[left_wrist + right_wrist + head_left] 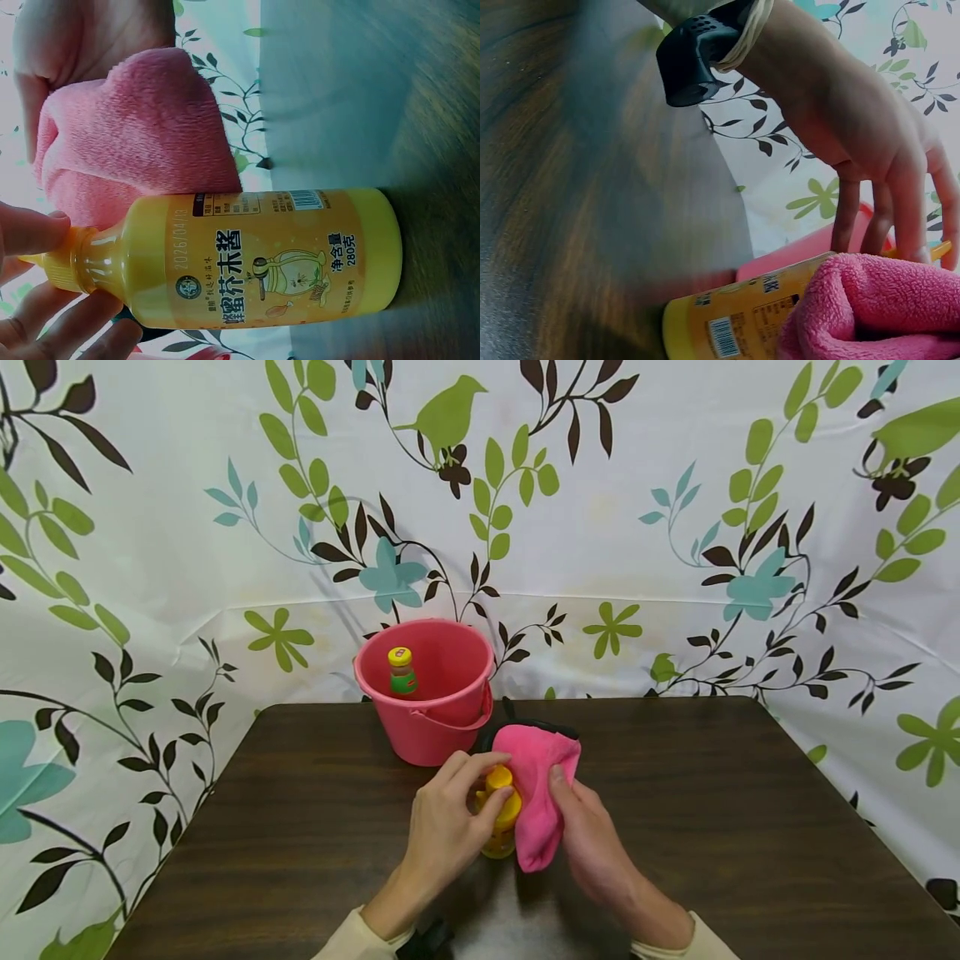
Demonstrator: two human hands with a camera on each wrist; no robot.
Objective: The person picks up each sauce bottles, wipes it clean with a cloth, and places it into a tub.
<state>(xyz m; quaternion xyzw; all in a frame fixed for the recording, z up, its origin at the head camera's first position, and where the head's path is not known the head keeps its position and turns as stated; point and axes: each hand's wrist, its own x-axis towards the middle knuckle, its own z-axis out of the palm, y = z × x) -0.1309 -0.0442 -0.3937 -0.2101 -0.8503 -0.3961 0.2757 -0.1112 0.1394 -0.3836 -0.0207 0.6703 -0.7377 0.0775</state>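
My left hand pinches the yellow cap of a sauce bottle, which stands upright on the table. Printed on its yellow label are a honey jar and Chinese characters. A folded pink cloth is in my right hand, thumb on its near side and the other fingers mostly hidden. It lies against the bottle's side or just beside it. In the right wrist view the cloth covers part of the bottle, and the left hand reaches down to the cap.
Behind the left hand stands a pink bucket with its handle down in front. Inside it is a small bottle with a yellow lid and green label. Something black shows behind the cloth. A patterned curtain hangs behind the dark wooden table.
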